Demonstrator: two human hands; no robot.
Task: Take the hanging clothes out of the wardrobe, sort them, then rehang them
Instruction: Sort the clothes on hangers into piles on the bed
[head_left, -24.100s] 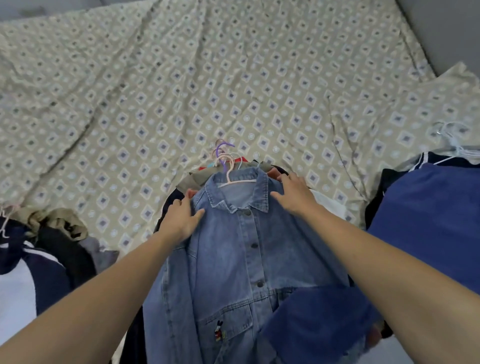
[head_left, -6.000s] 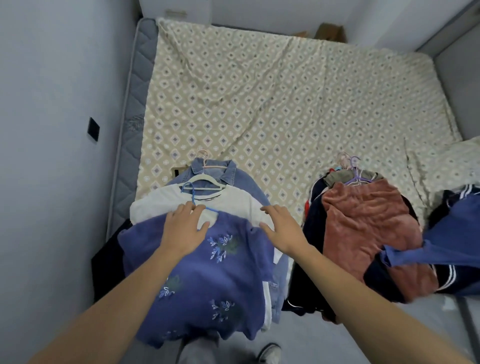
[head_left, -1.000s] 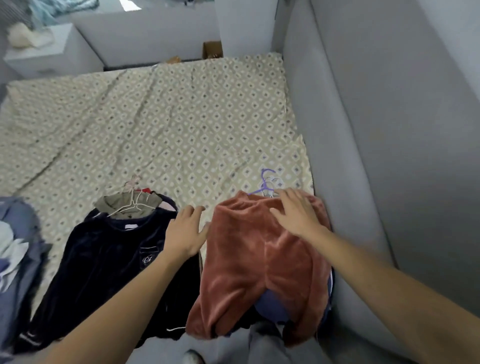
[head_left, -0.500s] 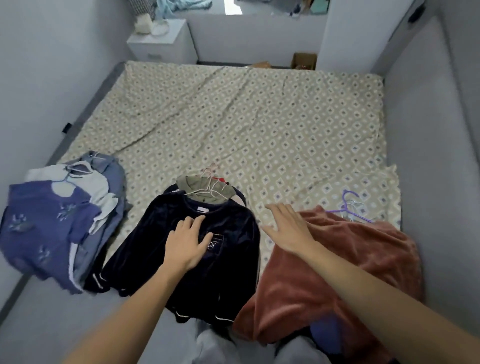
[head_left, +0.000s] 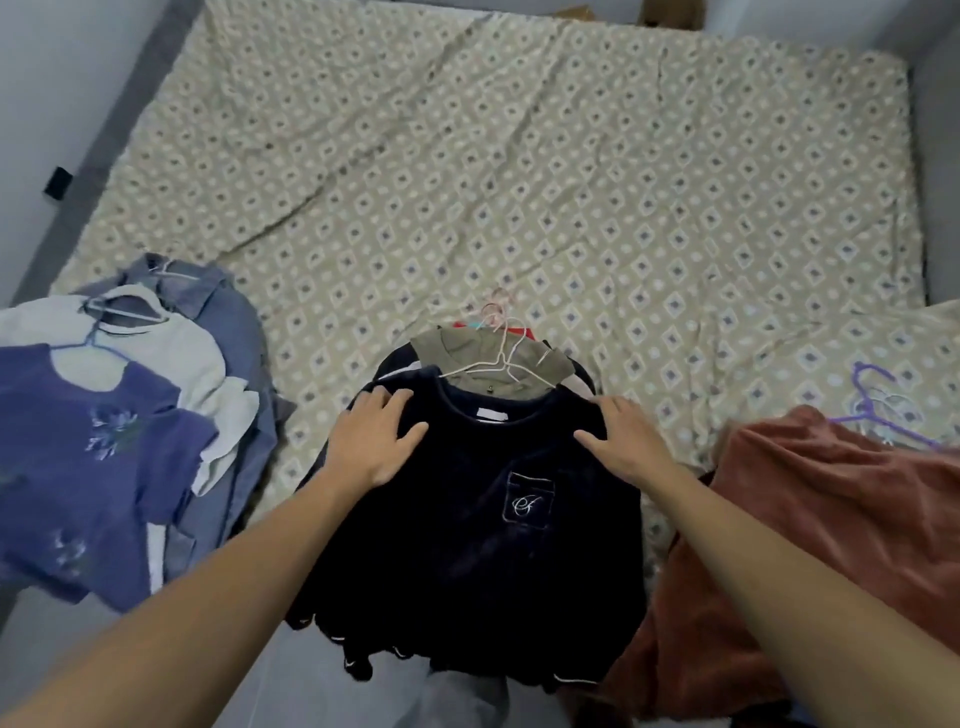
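Note:
A dark navy velvet top (head_left: 483, 545) on a white hanger (head_left: 498, 364) lies on top of the middle pile at the bed's near edge. My left hand (head_left: 376, 441) rests flat on its left shoulder with fingers spread. My right hand (head_left: 623, 441) lies flat on its right shoulder. Under it an olive garment (head_left: 467, 345) and something red peek out. A rust-red velvet garment (head_left: 841, 530) with a purple hanger (head_left: 878, 410) lies to the right. On the left sits a pile with a purple floral top (head_left: 88, 467), a white top (head_left: 171, 343) and a denim shirt (head_left: 228, 312).
The bed (head_left: 519, 182) with a beige diamond-patterned sheet stretches away behind the three piles. Grey walls close in on the left and right. A black wall socket (head_left: 57, 182) is on the left wall.
My right hand left the rust-red garment and moved onto the navy top's right shoulder. My left hand slid up to its left shoulder. The view tilted down and closer.

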